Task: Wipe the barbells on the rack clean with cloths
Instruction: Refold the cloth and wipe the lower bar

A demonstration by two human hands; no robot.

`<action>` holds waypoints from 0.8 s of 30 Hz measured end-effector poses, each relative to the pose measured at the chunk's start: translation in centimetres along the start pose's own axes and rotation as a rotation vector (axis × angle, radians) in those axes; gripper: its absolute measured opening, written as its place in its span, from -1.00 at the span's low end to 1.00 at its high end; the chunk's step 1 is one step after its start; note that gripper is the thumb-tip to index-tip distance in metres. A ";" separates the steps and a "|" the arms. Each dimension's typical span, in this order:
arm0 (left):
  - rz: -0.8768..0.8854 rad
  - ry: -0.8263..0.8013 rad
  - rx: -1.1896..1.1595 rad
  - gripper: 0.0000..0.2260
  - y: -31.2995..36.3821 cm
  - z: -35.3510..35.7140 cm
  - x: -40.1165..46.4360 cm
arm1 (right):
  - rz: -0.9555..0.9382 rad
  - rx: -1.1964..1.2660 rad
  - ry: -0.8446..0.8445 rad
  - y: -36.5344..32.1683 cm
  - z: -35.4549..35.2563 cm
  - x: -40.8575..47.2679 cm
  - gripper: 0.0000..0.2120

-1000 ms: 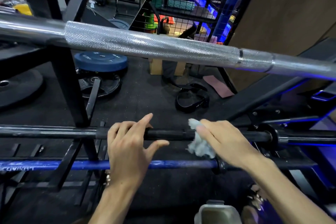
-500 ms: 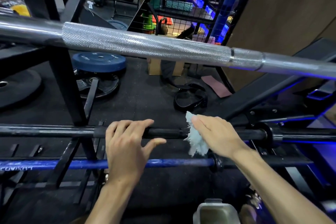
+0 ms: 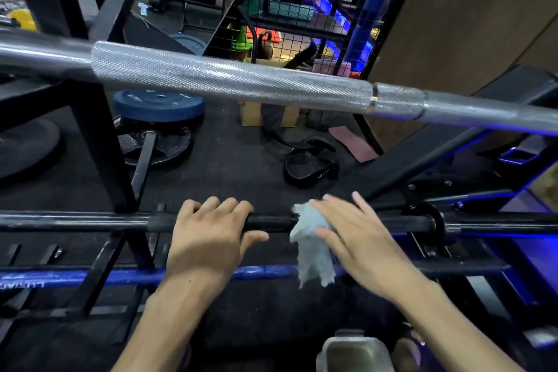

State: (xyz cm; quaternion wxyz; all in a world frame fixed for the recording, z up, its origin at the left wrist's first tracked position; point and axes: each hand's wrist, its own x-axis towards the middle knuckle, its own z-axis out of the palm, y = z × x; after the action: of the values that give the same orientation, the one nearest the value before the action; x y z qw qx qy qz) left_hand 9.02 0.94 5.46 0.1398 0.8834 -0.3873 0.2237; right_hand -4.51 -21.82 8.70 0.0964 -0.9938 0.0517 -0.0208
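Black barbell [image 3: 277, 222] on a rack, gripped by one hand and wiped by the other.

It lies level across the middle of the view. The left hand [image 3: 208, 235] curls its fingers over the bar, thumb out to the side. Just right of it, the right hand [image 3: 356, 238], fingers fairly straight and blurred, presses a pale blue cloth [image 3: 311, 241] on the bar. A silver barbell [image 3: 229, 78] crosses above, a blue barbell [image 3: 120, 276] below.

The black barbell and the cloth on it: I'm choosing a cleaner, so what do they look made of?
The black barbell looks like metal with a dark matte coating; its highlights are dull and grey scuffs show toward its left end. The cloth under the right hand looks like soft pale fibre, perhaps cotton or microfibre, with ragged, fluffy edges.
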 end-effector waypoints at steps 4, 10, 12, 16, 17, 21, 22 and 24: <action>-0.041 0.013 -0.006 -0.54 0.3 0.1 -0.5 | -0.109 -0.145 0.188 -2.5 0.8 2.3 -0.73; -0.066 0.048 0.016 -0.58 0.7 0.4 -1.1 | -0.109 -0.121 0.104 -1.2 -1.1 2.4 -0.90; -0.059 0.062 0.013 -0.58 0.9 0.5 -1.2 | 0.092 -0.115 0.127 2.7 -1.7 0.9 -0.87; -0.059 0.067 0.015 -0.57 1.0 0.7 -1.3 | 0.263 0.082 0.202 6.5 -2.5 -1.4 -0.58; -0.059 0.067 0.013 -0.58 1.0 0.7 -1.2 | 0.224 0.122 0.200 5.8 -2.4 -1.4 -0.60; -0.069 0.065 0.018 -0.60 1.2 0.5 -1.3 | 0.104 -0.034 0.008 1.4 -0.5 1.0 -0.62; -0.072 0.065 0.022 -0.61 1.2 0.5 -1.4 | 0.051 -0.082 0.044 0.1 0.2 1.7 -0.71; -0.065 0.063 0.034 -0.63 1.2 0.4 -1.5 | -0.053 -0.090 0.199 -2.7 1.4 2.7 -0.84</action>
State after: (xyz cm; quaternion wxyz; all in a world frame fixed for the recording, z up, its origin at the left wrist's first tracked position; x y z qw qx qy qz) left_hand 7.36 0.89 4.48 0.1441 0.8903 -0.3499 0.2533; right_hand -1.49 -19.25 7.91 0.0457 -0.9912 0.0354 -0.1194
